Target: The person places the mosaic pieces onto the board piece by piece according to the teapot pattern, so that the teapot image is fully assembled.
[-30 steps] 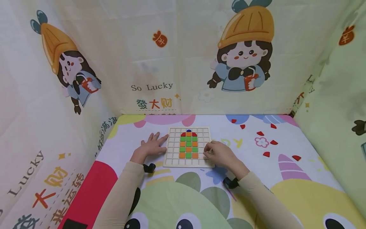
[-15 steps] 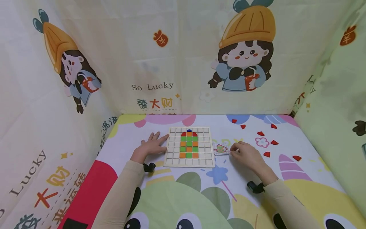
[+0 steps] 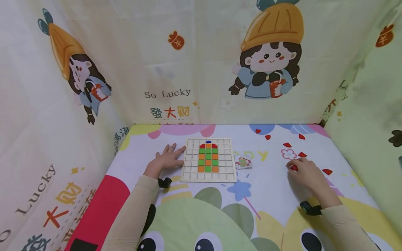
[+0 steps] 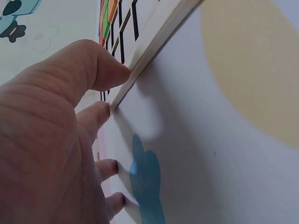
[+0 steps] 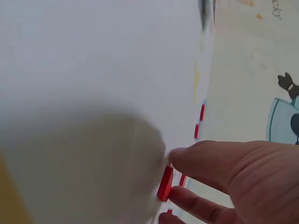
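My left hand [image 3: 166, 161] lies with its fingers spread at the left edge of the wooden grid board [image 3: 191, 170]; in the left wrist view thumb and index fingertip touch the board's side. Green, orange, red and blue pieces [image 3: 208, 157] form a tower in the board's middle columns. On the right, my right hand [image 3: 307, 173] pinches a small red fan-shaped piece [image 5: 165, 184] between thumb and a finger, low at the tabletop. A square pattern card [image 3: 243, 162] lies flat just right of the board, its colored design facing up.
Several other red fan-shaped pieces lie scattered at the right and back right, one [image 3: 327, 172] right of my right hand. The tabletop [image 3: 267, 188] has a printed cartoon cloth, and printed curtains [image 3: 207, 69] enclose its back and sides.
My right hand has moved right, from the board's right edge past the pattern card, uncovering it, to the red piece. My left hand has stayed at the board.
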`<state>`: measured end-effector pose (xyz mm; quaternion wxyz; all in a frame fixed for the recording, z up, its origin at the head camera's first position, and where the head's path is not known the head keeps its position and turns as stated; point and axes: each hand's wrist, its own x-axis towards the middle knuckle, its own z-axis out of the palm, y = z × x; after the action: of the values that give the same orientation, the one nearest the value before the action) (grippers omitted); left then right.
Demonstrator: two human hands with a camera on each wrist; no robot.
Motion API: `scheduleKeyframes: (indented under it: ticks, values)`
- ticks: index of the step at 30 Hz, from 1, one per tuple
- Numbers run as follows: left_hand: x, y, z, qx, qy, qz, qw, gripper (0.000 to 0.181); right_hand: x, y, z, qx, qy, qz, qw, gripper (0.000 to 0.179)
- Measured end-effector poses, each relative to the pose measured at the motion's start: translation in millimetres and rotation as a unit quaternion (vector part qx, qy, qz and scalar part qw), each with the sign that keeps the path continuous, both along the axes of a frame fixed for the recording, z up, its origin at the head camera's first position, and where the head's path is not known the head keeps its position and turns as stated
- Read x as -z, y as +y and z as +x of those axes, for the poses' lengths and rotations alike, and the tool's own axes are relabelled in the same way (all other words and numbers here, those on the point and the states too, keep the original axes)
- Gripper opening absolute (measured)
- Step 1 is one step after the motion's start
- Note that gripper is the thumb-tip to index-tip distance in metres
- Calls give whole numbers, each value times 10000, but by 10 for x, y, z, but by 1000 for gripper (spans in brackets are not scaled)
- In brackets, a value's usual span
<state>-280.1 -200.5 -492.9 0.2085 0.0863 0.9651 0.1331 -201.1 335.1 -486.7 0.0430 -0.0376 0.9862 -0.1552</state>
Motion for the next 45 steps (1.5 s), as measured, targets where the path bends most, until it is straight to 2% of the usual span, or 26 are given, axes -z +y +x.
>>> scheduleKeyframes:
  ticks: [4, 11, 20, 25, 34, 45]
  values:
    - [6, -1, -4, 1, -33, 12, 10000, 76, -20, 153, 30, 76, -352, 21, 9993, 35]
    - [8, 7, -13, 4, -6, 55, 10000, 75, -88, 231, 46, 192, -533, -42, 9984, 31]
    - [55, -17, -35, 14, 25, 15, 10000, 76, -65, 233, 79, 512, -290, -605, 9964, 18]
    - [40, -23, -41, 14, 72, 8, 10000, 76, -43, 197, 77, 711, -209, -866, 9935, 24]
    - [20, -4, -35, 14, 57, -23, 10000, 75, -72, 67, 48, 607, 252, -1060, 9922, 27]
    - [-6, 2, -26, 26, 19, -35, 10000, 75, -168, -158, -2, 217, 308, -1391, 9896, 21]
